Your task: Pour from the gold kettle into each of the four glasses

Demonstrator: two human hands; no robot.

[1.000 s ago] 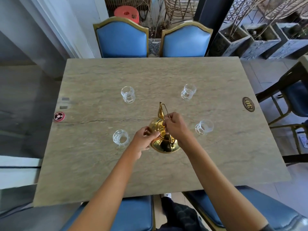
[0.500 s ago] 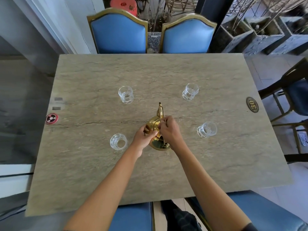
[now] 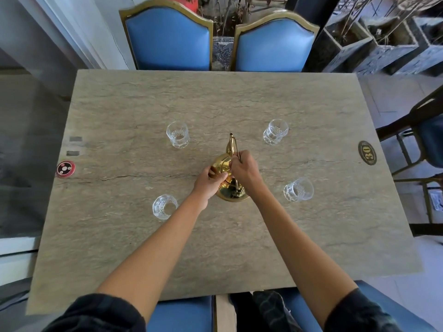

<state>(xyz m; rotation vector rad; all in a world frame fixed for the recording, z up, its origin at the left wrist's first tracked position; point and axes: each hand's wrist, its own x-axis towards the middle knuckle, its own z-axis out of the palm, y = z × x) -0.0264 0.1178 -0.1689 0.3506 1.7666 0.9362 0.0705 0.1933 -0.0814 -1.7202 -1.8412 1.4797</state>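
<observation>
A broad stone-look table (image 3: 311,224) in grey-beige fills the view, a dark crack running across its middle. Beyond the far edge two blue chairs with gold trim stand side by side, the left chair (image 3: 169,37) and the right chair (image 3: 274,41), with a patterned pot (image 3: 221,52) showing between them. Off to the right, grey stone planters (image 3: 383,46) hold bare stems, and another blue seat (image 3: 431,137) on a dark frame sits by the table's right side. Pale tiled floor shows beyond it.

Down on the tabletop, the gold kettle (image 3: 224,165) stands near the centre, its spout pointing away from the person. The right hand (image 3: 244,170) is closed round the thin handle over the top, fingers curled tight on it. The left hand (image 3: 209,182) is at the kettle's left shoulder, thumb and fingertips pinching at the lid area; exactly what they pinch, I cannot tell. Both forearms reach in from black sleeves (image 3: 96,315).

Four clear cut glasses ring the kettle, all upright and well apart from it: far-left glass (image 3: 177,134), far-right glass (image 3: 275,131), near-right glass (image 3: 298,189), near-left glass (image 3: 165,206), that last one just beside the left wrist.

Smaller bits: a dark oval plaque (image 3: 367,152) reading 30 near the right edge, a round red button (image 3: 65,168) at the left edge, two grey tabs (image 3: 74,146) above it.
</observation>
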